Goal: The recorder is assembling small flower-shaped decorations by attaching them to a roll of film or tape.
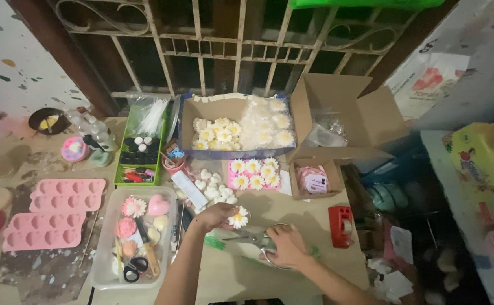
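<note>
My left hand (212, 216) holds a white daisy-shaped piece with a yellow centre (239, 217) just above the tabletop. My right hand (285, 247) grips the handles of a pair of metal scissors (251, 238), whose blades point left toward the daisy. A green-tinted strip (215, 243) lies on the table under the scissor tips. Beyond my hands, a pink tray (254, 174) carries several more daisies, and loose white heart shapes (214, 188) lie next to it.
A cardboard box of daisies (238, 129) stands at the back, an open carton (337, 116) to its right. Pink silicone moulds (46, 214), a clear tub with black-handled scissors (134, 237), a green tray (140, 152), a small box (313, 179) and a red dispenser (341, 226) surround me.
</note>
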